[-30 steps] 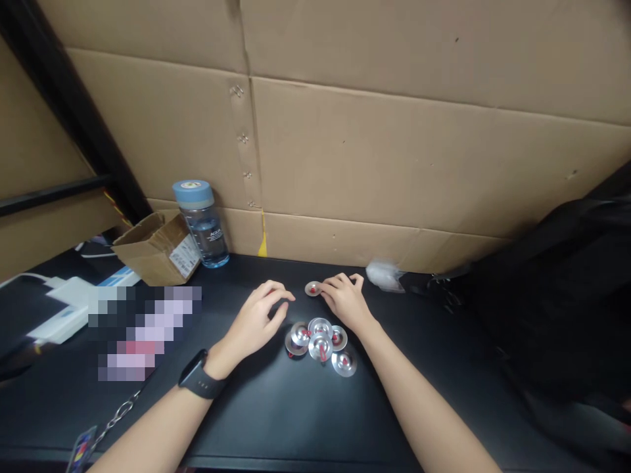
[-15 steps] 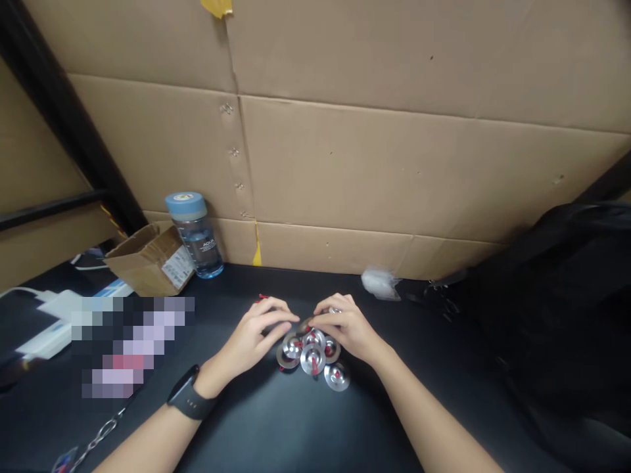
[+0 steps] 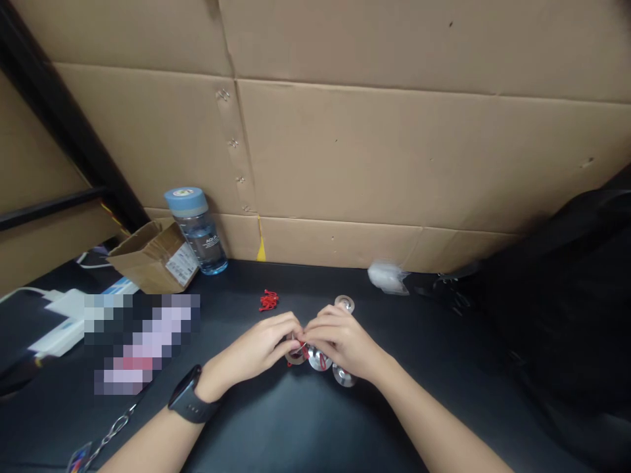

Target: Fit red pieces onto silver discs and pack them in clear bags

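1. Silver discs (image 3: 344, 374), small and shiny with red at their centres, sit bunched on the black desk (image 3: 296, 427) right in front of the person. In the head view, both hands are on top of them.
2. On the left hand (image 3: 256, 351), which has a dark watch (image 3: 190, 397) at the wrist, the grip is pinched tight. Its fingertips are pressed together at the bunch's left edge.
3. The right hand (image 3: 345, 345) mirrors it, grip also pressed shut and fingertips touching the left's. A speck of red shows where they meet, but which hand has hold of it cannot be told.
4. Judging by that, the step in hand looks like fine fitting work on a single disc, with a red bit being worked at its middle. It seems to be under way rather than done.
5. The next move would call for a steady two-handed pinch and light pressure, since the neighbouring discs lie touching and could scatter.
6. Beyond the right hand a lone disc (image 3: 344, 303) lies apart from the bunch. Beyond the left hand is a little heap of red pieces (image 3: 268, 300).
7. At the back left, a water bottle (image 3: 197, 230) stands just beside an open cardboard box (image 3: 152, 256), against the cardboard wall (image 3: 394, 164).
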`<state>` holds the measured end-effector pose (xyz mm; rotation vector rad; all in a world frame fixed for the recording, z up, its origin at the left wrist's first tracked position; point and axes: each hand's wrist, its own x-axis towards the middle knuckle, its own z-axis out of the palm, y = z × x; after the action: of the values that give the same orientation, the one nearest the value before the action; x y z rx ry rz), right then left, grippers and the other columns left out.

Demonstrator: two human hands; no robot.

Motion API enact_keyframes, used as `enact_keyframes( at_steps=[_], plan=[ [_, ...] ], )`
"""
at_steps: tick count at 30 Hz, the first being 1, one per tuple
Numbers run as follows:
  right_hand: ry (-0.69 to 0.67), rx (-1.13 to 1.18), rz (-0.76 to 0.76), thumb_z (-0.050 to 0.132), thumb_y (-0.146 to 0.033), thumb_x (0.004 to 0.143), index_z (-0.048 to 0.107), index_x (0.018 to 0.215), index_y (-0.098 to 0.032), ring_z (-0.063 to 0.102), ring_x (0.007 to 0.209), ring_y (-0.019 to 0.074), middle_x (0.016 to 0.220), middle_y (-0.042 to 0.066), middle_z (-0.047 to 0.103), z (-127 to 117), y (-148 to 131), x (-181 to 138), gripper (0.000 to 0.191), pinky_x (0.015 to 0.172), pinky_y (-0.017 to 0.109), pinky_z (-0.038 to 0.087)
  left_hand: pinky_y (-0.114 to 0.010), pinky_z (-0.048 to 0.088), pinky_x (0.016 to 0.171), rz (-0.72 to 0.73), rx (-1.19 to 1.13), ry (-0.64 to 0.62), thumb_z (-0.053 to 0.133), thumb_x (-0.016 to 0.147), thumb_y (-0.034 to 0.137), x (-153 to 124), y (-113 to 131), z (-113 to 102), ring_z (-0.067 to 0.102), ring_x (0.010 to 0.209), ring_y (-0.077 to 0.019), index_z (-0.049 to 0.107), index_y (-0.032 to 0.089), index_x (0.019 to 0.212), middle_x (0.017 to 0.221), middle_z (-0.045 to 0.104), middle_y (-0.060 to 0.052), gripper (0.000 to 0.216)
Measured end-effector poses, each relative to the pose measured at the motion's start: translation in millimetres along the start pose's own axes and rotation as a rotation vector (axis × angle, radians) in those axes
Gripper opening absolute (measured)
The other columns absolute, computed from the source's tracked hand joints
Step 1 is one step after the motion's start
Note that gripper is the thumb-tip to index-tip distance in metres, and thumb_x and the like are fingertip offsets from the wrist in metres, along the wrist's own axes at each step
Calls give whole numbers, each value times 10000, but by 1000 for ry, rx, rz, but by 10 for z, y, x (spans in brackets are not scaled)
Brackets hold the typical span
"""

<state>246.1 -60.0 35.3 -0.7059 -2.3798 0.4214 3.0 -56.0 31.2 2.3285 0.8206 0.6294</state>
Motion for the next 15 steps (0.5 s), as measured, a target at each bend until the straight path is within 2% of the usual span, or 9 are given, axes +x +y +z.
enact_keyframes(
  at_steps=[4, 7, 10, 12, 15],
  plan=[
    [-64, 87, 55, 549, -224, 1019, 716, 1064, -222, 620, 923, 199, 998, 44, 759, -86, -65, 23, 173, 880, 364, 459, -287, 483, 829, -30, 86, 96, 451, 1051, 263, -4, -83, -62, 609, 900, -170, 590, 220, 1003, 987, 626, -34, 152],
    [-53, 99, 132, 513, -222, 1027, 701, 1073, -221, 632, 930, 201, 1015, 52, 744, -148, -53, 24, 193, 882, 362, 465, -306, 485, 845, -74, 167, 260, 437, 1053, 292, -25, -223, -189, 614, 918, -187, 596, 218, 992, 996, 630, -44, 186],
    [82, 47, 314, 471, -244, 1039, 698, 1073, -244, 647, 962, 205, 1039, 45, 732, -189, 94, -4, 229, 889, 365, 460, -325, 482, 851, -175, 259, 489, 466, 1040, 348, -55, -433, -306, 622, 936, -209, 607, 215, 1001, 1007, 644, -51, 198],
    [187, 28, 439, 455, -247, 1032, 690, 1107, -254, 658, 1000, 211, 1085, 46, 731, -208, 268, -45, 247, 886, 360, 468, -341, 482, 852, -254, 315, 589, 478, 1029, 385, -66, -592, -341, 625, 933, -224, 618, 207, 1006, 1001, 650, -59, 228],
    [287, 43, 581, 466, -235, 988, 667, 1162, -228, 682, 965, 213, 1085, 62, 738, -231, 566, -131, 265, 855, 344, 488, -349, 481, 835, -306, 349, 577, 477, 1021, 411, -53, -810, -324, 627, 910, -228, 638, 199, 1000, 988, 655, -66, 267]
  ],
)
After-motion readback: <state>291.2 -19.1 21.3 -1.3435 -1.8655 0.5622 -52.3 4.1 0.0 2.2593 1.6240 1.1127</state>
